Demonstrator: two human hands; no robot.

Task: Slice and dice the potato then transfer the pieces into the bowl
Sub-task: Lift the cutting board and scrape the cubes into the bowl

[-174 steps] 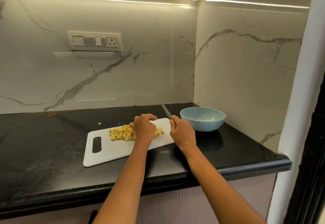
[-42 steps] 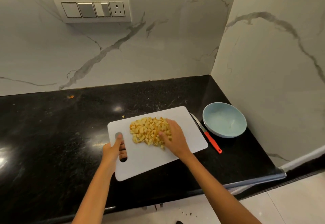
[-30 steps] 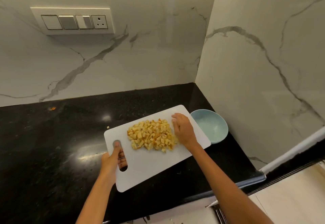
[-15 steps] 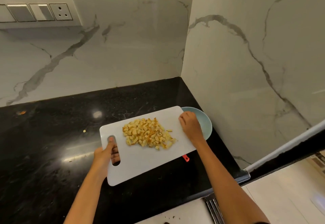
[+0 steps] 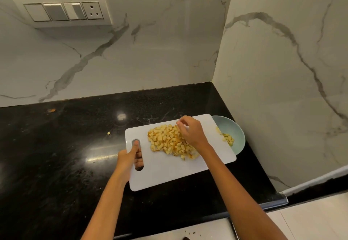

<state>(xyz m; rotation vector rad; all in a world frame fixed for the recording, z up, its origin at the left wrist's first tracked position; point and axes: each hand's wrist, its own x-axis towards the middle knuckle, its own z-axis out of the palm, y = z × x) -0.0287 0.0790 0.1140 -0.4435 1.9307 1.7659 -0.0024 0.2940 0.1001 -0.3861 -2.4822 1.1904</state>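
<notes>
walls [image 5: 169,60]: white veined marble | countertop [image 5: 56,155]: black stone | switch panel [image 5: 64,10]: left wall

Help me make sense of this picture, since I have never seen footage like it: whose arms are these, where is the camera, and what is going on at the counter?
There is no machine here. The camera sits on a person's head and looks forward and down, so the two bare arms are the wearer's own.

The left hand grips the white cutting board by its handle slot, with its far end over the light blue bowl. The right hand, fingers loosely curled, rests on the pile of diced potato. A few pieces already lie in the bowl.

All this is on a black counter in a marble-walled corner. One stray piece lies on the counter. A switch panel is on the wall.
</notes>
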